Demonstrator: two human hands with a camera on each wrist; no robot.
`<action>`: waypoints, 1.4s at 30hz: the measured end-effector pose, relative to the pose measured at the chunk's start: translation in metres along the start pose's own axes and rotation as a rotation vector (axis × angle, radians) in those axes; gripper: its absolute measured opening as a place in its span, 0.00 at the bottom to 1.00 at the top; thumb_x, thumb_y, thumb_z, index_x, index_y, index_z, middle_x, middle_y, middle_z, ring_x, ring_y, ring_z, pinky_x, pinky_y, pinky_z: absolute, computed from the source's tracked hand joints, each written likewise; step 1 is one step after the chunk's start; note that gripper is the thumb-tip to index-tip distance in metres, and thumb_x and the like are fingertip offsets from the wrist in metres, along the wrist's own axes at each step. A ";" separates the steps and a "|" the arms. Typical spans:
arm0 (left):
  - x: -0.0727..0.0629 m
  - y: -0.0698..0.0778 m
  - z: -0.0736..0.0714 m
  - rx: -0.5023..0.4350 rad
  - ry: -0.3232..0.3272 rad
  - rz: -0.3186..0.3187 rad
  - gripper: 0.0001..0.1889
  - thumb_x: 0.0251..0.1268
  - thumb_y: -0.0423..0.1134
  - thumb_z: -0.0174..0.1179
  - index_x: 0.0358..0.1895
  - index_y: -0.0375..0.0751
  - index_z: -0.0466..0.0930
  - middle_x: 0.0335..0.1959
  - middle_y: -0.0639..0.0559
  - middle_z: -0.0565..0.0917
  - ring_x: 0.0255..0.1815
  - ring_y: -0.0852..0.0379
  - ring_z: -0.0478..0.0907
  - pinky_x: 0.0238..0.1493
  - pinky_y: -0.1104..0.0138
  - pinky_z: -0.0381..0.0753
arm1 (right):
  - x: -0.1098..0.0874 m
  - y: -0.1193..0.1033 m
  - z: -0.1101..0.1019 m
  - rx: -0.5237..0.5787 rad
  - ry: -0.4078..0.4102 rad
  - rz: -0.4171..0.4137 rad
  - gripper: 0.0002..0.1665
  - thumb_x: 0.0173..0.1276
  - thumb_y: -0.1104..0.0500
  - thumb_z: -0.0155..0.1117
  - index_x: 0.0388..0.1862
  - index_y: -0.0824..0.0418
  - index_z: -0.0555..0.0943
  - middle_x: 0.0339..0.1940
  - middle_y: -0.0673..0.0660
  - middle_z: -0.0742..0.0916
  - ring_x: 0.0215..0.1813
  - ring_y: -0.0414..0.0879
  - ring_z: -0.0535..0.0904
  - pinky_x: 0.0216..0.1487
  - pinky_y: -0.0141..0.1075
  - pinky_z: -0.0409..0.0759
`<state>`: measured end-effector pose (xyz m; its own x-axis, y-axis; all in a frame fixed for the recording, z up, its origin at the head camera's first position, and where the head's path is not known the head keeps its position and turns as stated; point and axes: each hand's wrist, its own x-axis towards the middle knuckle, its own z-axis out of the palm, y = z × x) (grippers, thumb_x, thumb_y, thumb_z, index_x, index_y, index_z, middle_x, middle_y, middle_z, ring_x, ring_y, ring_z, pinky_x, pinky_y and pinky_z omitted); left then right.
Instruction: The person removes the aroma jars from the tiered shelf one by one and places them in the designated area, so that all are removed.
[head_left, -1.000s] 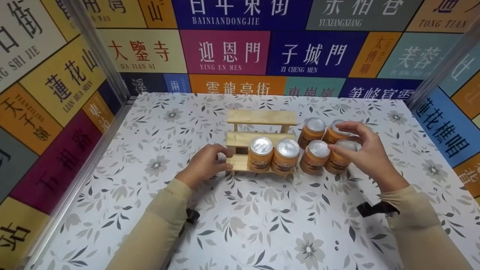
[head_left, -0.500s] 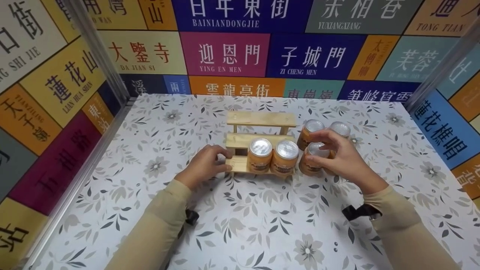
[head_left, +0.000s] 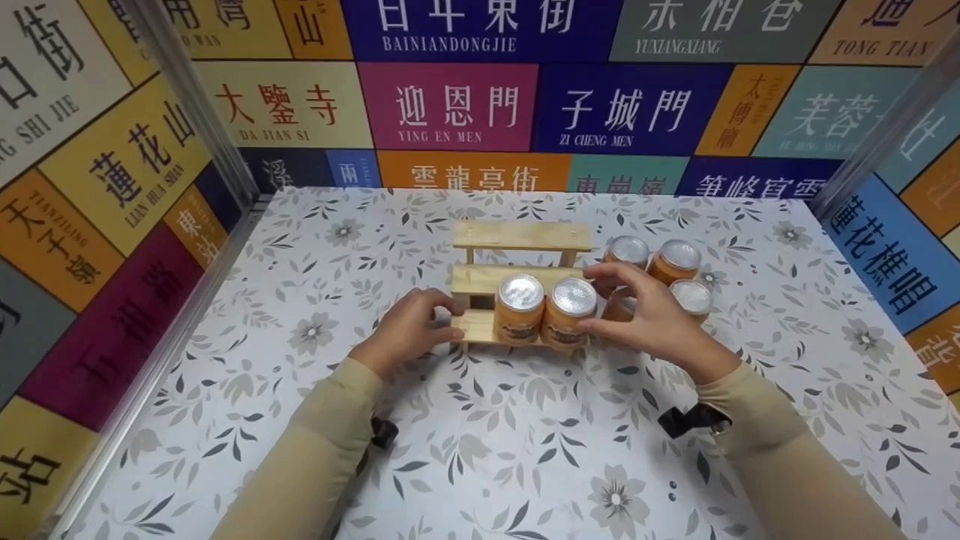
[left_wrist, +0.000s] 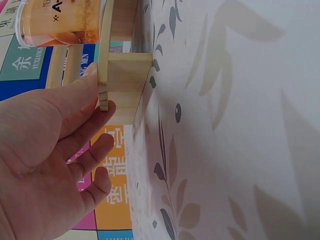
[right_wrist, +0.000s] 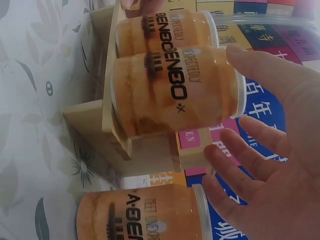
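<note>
A small stepped wooden rack (head_left: 523,236) stands mid-table. My left hand (head_left: 409,330) holds the left end of its lowest board, thumb above and forefinger below, as the left wrist view shows with the rack board (left_wrist: 104,82). Two orange drink cans with silver lids stand upright on that board: a left can (head_left: 519,315) and a right can (head_left: 570,300). My right hand (head_left: 656,319) is at the right can's side, thumb tip right at the rim of the can (right_wrist: 175,90) in the right wrist view, other fingers loosely spread.
Several more cans, such as the back right can (head_left: 679,256), stand right of the rack; one is mostly hidden behind my right hand. A floral cloth (head_left: 480,450) covers the table. Sign-printed walls (head_left: 450,105) enclose the back and sides.
My right hand has moved left, from the loose cans over to the right can on the rack. The left hand and the rack have stayed in place.
</note>
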<state>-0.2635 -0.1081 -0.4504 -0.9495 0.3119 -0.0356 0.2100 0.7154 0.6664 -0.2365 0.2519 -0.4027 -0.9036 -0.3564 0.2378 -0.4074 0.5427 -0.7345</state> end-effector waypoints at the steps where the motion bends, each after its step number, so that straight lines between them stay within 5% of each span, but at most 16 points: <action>1: 0.000 0.000 0.000 0.001 0.000 -0.001 0.17 0.62 0.44 0.75 0.52 0.48 0.86 0.51 0.48 0.84 0.50 0.50 0.76 0.54 0.56 0.76 | 0.001 -0.001 0.001 -0.014 -0.001 -0.006 0.43 0.55 0.50 0.85 0.68 0.57 0.77 0.63 0.54 0.83 0.58 0.50 0.80 0.61 0.44 0.78; 13: 0.003 0.000 0.000 -0.001 -0.011 -0.021 0.17 0.62 0.45 0.75 0.52 0.51 0.87 0.51 0.48 0.84 0.50 0.50 0.76 0.53 0.57 0.76 | 0.006 -0.005 0.010 -0.002 -0.025 0.053 0.46 0.54 0.47 0.85 0.70 0.54 0.75 0.60 0.56 0.85 0.53 0.53 0.84 0.55 0.52 0.83; 26: 0.001 0.001 -0.001 -0.004 -0.012 0.004 0.17 0.61 0.44 0.76 0.52 0.48 0.87 0.50 0.48 0.85 0.50 0.48 0.77 0.51 0.57 0.75 | 0.007 -0.004 0.014 0.109 -0.011 0.135 0.40 0.54 0.52 0.86 0.64 0.58 0.78 0.55 0.59 0.86 0.50 0.53 0.84 0.45 0.36 0.82; 42: 0.001 0.002 -0.001 0.000 -0.020 -0.031 0.17 0.61 0.44 0.75 0.53 0.52 0.87 0.50 0.49 0.84 0.50 0.49 0.77 0.53 0.56 0.76 | 0.000 -0.016 -0.003 0.305 0.081 0.162 0.38 0.55 0.60 0.84 0.64 0.61 0.77 0.57 0.57 0.84 0.55 0.45 0.81 0.56 0.35 0.80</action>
<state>-0.2641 -0.1070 -0.4483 -0.9506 0.3020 -0.0713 0.1804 0.7250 0.6647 -0.2308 0.2456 -0.3891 -0.9657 -0.2164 0.1435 -0.2109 0.3312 -0.9197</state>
